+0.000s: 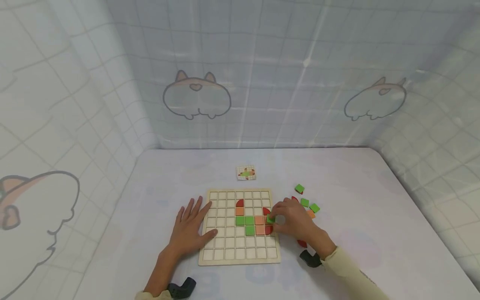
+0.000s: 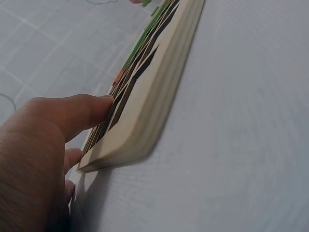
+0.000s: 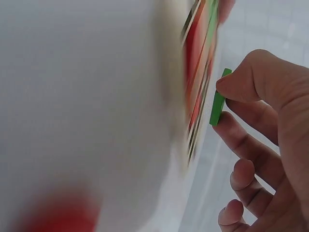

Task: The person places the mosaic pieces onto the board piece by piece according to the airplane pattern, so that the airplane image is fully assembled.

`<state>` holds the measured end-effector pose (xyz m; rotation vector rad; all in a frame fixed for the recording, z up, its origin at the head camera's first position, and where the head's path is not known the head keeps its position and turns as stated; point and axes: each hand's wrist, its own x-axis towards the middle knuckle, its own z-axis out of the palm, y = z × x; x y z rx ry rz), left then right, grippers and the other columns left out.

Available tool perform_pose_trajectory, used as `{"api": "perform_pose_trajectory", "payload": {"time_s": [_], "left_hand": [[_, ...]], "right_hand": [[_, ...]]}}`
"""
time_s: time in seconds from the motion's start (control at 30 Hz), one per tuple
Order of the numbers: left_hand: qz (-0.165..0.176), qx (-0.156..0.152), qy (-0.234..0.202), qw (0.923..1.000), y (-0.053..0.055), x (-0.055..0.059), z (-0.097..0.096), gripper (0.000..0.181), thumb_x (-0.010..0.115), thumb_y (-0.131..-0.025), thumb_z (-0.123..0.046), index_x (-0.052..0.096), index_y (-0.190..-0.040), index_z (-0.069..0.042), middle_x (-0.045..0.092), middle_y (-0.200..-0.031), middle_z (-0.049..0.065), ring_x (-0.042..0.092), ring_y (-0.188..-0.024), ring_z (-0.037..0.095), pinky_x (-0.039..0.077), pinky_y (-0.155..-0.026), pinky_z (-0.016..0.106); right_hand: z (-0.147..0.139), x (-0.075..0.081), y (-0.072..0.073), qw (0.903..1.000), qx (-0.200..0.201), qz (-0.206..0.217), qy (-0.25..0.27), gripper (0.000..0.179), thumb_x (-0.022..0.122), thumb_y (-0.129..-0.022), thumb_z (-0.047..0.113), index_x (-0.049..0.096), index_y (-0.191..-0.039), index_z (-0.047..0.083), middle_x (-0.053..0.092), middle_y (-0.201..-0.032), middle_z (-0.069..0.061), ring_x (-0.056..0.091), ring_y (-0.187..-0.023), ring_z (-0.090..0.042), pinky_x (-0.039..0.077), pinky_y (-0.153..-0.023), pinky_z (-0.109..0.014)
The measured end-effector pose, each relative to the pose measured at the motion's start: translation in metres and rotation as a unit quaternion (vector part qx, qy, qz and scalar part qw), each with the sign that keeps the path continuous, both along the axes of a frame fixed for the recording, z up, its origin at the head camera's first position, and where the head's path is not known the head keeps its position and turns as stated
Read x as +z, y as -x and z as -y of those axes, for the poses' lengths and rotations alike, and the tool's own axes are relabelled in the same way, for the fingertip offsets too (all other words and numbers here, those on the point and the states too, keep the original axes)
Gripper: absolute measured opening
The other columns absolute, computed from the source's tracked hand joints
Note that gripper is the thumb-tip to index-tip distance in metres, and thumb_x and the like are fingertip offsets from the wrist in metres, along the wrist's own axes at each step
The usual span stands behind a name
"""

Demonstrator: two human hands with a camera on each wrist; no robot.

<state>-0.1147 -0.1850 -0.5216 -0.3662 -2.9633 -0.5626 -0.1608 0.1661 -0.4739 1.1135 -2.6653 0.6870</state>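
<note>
A wooden grid board (image 1: 230,242) lies flat on the table, with green, orange and red tiles set in several of its squares. My left hand (image 1: 188,233) rests along the board's left edge with fingers spread, and in the left wrist view its thumb (image 2: 91,112) touches the frame. At the board's right edge my right hand (image 1: 296,218) pinches a green square tile (image 3: 218,101) between thumb and fingers, held just above the surface. Beneath it, the squares nearby hold red quarter-round tiles (image 1: 268,230) and orange squares (image 1: 259,229).
A small pattern card (image 1: 246,172) lies behind the board. Loose green tiles (image 1: 305,202), an orange tile (image 1: 311,214) and red tiles (image 1: 302,243) are scattered to the right, partly hidden by the right hand. Fabric walls enclose the table (image 1: 187,166).
</note>
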Motion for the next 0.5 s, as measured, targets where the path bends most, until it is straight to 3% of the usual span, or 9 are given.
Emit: {"api": "perform_pose_trajectory", "payload": {"time_s": [0.2, 0.5], "left_hand": [[-0.001, -0.001, 0.006, 1.0000, 0.001, 0.001, 0.000, 0.087, 0.061, -0.084, -0.063, 0.035, -0.154, -0.020, 0.020, -0.162, 0.011, 0.009, -0.148, 0.034, 0.007, -0.115, 0.058], [-0.001, 0.001, 0.007, 1.0000, 0.000, 0.000, 0.001, 0.087, 0.061, -0.083, -0.063, 0.036, -0.154, -0.021, 0.021, -0.161, 0.010, 0.009, -0.148, 0.033, 0.008, -0.115, 0.058]], "right_hand": [[0.040, -0.002, -0.011, 0.9982, 0.057, 0.001, 0.018, 0.011, 0.079, -0.073, 0.016, 0.076, -0.080, 0.022, 0.065, -0.084, 0.015, 0.048, -0.077, -0.006, 0.036, -0.064, -0.024], [0.076, -0.005, -0.014, 0.9956, 0.081, -0.042, -0.021, 0.011, 0.077, -0.072, 0.019, 0.077, -0.081, 0.025, 0.065, -0.085, 0.015, 0.046, -0.076, -0.007, 0.031, -0.064, -0.022]]}}
